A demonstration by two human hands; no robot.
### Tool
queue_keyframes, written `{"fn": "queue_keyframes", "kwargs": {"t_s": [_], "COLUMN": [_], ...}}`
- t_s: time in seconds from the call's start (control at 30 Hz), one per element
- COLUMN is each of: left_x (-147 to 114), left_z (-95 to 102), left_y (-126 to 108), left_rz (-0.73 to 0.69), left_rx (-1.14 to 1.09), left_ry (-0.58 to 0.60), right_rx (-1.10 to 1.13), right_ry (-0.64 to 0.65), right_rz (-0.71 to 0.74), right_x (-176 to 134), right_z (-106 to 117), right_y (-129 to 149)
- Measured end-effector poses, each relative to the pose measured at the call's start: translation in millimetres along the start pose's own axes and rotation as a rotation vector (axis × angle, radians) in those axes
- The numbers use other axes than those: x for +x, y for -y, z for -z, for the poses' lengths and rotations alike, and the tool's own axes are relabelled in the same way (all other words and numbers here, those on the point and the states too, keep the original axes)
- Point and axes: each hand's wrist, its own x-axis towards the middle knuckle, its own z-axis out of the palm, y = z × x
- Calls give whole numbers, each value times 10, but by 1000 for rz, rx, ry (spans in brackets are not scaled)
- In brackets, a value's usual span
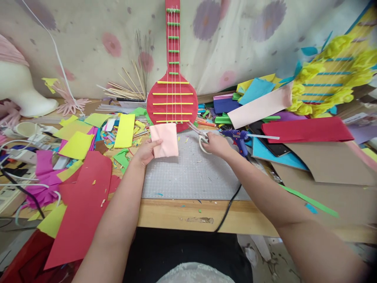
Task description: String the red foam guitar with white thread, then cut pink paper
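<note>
Wooden table edge (176,215) is running across the lower middle of the frame, with a grey cutting mat (191,177) lying on it. At the mat's upper left, a pale pink paper piece (165,140) is being pinched by the left hand (146,152). Right of it, white-handled scissors (200,138) are being gripped by the closed right hand (216,144), beside a blue glue gun (239,138) and below a red paper guitar (173,88).
</note>
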Motion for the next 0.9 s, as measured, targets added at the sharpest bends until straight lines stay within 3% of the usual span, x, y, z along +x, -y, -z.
{"fn": "queue_keyframes", "kwargs": {"t_s": [0.13, 0.23, 0.33, 0.47, 0.53, 0.6, 0.7, 0.8, 0.9], "left_x": [38, 47, 49, 71, 87, 99, 105, 115, 139], "left_z": [51, 69, -15, -276, -449, -643, -947, -1203, -1367], "left_y": [-104, -160, -141, -56, -8, 58, 210, 399, 566], "left_rz": [-222, -270, -224, -139, -123, -109, -69, -72, -276], "left_rx": [-321, -432, -376, -165, -50, 40, 114, 214, 391], "left_ry": [-80, -110, -121, -120, -120, -89, 24, 41, -60], "right_rx": [-14, 9, 52, 166, 368, 716, 1243, 1465, 1440], "right_ry": [-69, -135, -184, -303, -393, -403, -219, -95, -255], "right_rz": [-17, -105, -166, -116, -30, 86, 189, 123, -51], "right_x": [-80, -125, -146, -134, -121, -110, -101, -89, -55], "right_z": [-171, -273, -317, -295, -279, -284, -354, -465, -548], "right_y": [-33, -58, -95, -153, -142, -88, 26, 71, 9]}}
